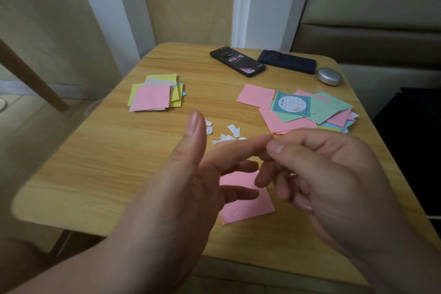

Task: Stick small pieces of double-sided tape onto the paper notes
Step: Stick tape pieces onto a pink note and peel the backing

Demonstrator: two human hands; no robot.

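Pink note [245, 200] lies on the counter [95, 162] right under both hands, ready for taping, left hand [181, 186] loose with forefinger out, right hand [329, 174] pinching at that fingertip, probably peeling a piece, none discernible; white tape pieces [229, 135] just beyond the hands.

Pink note [245, 200], white tape scraps [229, 133], wood-grain table [95, 162].

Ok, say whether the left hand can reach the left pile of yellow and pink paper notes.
Probably yes: only wooden tabletop lies between the left hand and the pile of yellow and pink paper notes, though the right hand touches its forefinger.
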